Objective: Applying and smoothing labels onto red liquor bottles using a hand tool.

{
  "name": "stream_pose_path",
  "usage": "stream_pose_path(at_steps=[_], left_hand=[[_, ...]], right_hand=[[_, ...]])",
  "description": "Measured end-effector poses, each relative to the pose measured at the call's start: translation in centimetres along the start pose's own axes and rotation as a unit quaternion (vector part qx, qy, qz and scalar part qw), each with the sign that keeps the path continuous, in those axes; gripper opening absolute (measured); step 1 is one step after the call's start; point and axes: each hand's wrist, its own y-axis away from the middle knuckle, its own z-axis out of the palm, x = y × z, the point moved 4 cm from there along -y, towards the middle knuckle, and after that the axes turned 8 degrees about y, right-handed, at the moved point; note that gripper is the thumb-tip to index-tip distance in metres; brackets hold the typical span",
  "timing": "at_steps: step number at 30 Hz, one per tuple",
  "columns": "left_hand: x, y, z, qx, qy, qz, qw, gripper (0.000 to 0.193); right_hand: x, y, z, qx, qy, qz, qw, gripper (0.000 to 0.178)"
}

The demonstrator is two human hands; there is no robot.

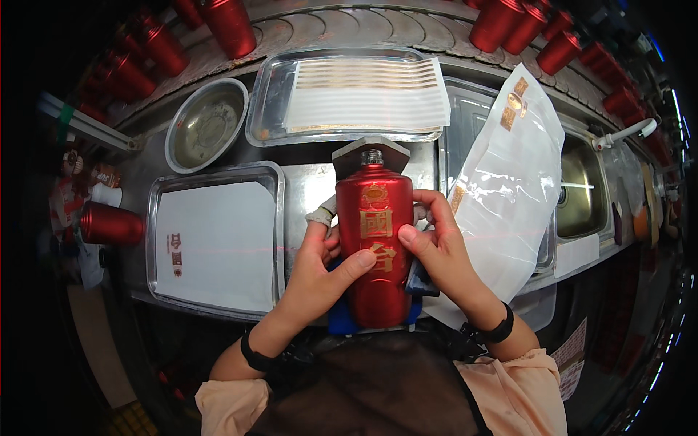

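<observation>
A glossy red bottle (374, 301) with gold decals down its front lies in front of me, its clear threaded neck pointing away. It rests on a holder with blue pads (340, 318) and a grey angled plate (396, 155) behind the neck. My left hand (318, 275) grips its left side, thumb on the lower gold decal; a whitish cover sits on one finger. My right hand (442, 251) holds the right side, thumb pressed on the bottle near the decals' edge. The fingers behind the bottle are partly hidden.
A left tray (151, 240) holds white decal sheets (225, 232); a back tray (262, 109) holds gold-striped sheets (371, 102). Beside them are a metal bowl (207, 123), a large glossy sheet (502, 182) and a sink (582, 185). Red bottles (229, 29) line a conveyor (349, 27); another bottle (113, 224) lies left.
</observation>
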Motion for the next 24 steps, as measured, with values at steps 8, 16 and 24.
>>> stream_pose_path(at_steps=[8,16,24], left_hand=[[0.0,-0.2,-0.3,-0.007,-0.062,-0.003,0.998,0.081],[2.4,-2.1,0.2,0.011,0.039,0.050,0.998,0.073],[2.4,-2.8,0.4,0.041,0.049,0.024,0.998,0.062]], right_hand=[[-1.3,0.2,-0.2,-0.014,0.010,-0.008,1.000,0.056],[-2.8,-1.5,-0.3,0.040,0.062,-0.033,0.997,0.053],[-2.5,-2.3,0.3,0.058,0.106,-0.026,0.992,0.053]])
